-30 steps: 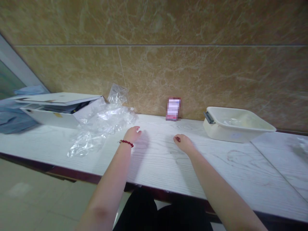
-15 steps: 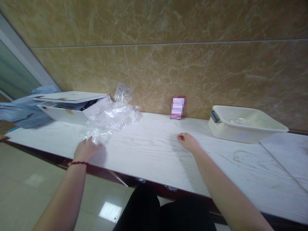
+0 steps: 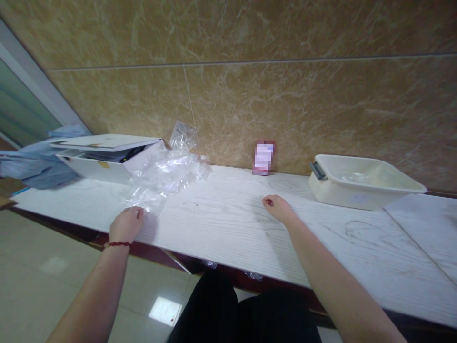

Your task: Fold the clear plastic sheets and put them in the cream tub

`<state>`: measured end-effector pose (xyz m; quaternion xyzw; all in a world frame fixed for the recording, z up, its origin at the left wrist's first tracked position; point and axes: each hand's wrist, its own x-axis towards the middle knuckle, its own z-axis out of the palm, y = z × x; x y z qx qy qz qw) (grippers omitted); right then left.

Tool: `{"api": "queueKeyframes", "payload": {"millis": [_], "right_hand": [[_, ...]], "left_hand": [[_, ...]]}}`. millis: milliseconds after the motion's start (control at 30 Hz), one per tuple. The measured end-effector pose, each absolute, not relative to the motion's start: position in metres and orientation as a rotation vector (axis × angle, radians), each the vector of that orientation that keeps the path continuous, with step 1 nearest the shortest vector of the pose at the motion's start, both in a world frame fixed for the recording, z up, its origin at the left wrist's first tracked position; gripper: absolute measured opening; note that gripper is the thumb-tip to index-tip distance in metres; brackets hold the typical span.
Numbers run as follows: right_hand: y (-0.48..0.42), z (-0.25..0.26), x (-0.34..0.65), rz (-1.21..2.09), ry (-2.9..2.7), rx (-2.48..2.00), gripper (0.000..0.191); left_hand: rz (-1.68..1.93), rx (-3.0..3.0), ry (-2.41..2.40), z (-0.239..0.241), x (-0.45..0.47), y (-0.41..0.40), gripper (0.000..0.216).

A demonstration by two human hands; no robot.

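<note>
My left hand (image 3: 126, 224), with a red braided cord at the wrist, is closed in a loose fist at the front edge of the white wood-grain tabletop (image 3: 214, 224). Just beyond its knuckles lies a heap of clear, crinkled plastic bags (image 3: 162, 174); the hand seems to touch at most their near edge. My right hand (image 3: 277, 208) rests as a fist on the tabletop, right of the middle, and nothing shows in its curled fingers. Behind it a small pink and white upright object (image 3: 263, 158), blurred out, leans against the wall.
At the left stands a white box (image 3: 96, 167) with its lid partly raised over dark contents. Light blue cloth (image 3: 39, 162) lies beside it. A cream plastic bin (image 3: 357, 197) with a grey handle sits at the right, with clear plastic inside. A marble-tiled wall (image 3: 228, 105) closes the back.
The fingers of my left hand, spread beside the plastic bags before, have curled into a fist. My right hand stays closed in the same place.
</note>
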<state>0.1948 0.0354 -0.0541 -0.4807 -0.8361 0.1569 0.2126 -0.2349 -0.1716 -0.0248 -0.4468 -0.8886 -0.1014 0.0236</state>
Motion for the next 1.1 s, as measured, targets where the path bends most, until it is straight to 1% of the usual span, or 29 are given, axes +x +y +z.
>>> {"api": "queueKeyframes", "payload": {"millis": [167, 300, 400, 567, 667, 733, 767, 900, 933, 1000, 1100], "right_hand": [[0.035, -0.053, 0.195, 0.422, -2.33, -1.334, 0.017], [0.032, -0.05, 0.192, 0.426, -2.317, -1.359, 0.018], [0.026, -0.046, 0.188, 0.472, -2.295, -1.305, 0.018], [0.012, -0.035, 0.178, 0.489, -2.246, -1.095, 0.016], [0.0, -0.024, 0.171, 0.536, -2.195, -0.983, 0.019], [-0.01, -0.016, 0.165, 0.576, -2.157, -0.933, 0.025], [-0.016, -0.012, 0.161, 0.603, -2.14, -0.919, 0.03], [-0.043, -0.002, 0.142, 0.713, -2.027, -0.965, 0.072], [-0.048, -0.002, 0.137, 0.735, -1.985, -0.988, 0.079], [-0.054, -0.001, 0.129, 0.766, -1.877, -1.034, 0.084], [-0.052, -0.001, 0.125, 0.756, -1.714, -1.103, 0.08]], "left_hand": [[-0.218, -1.508, -2.646, -0.001, -0.212, -0.158, 0.038], [-0.256, -1.705, -2.551, 0.023, -0.183, -0.138, 0.031], [-0.329, -1.873, -2.608, 0.043, -0.156, -0.119, 0.031], [-0.25, -2.177, -2.305, 0.077, -0.108, -0.088, 0.031], [-0.169, -2.279, -2.142, 0.097, -0.078, -0.074, 0.03], [-0.172, -2.294, -2.061, 0.107, -0.058, -0.067, 0.03], [-0.187, -2.305, -2.034, 0.111, -0.049, -0.064, 0.028], [-0.293, -2.292, -2.038, 0.125, -0.014, -0.055, 0.022], [-0.314, -2.275, -2.06, 0.128, -0.006, -0.054, 0.02], [-0.363, -2.249, -2.086, 0.132, 0.007, -0.052, 0.018], [-0.423, -2.258, -2.083, 0.138, 0.022, -0.052, 0.015]]}}
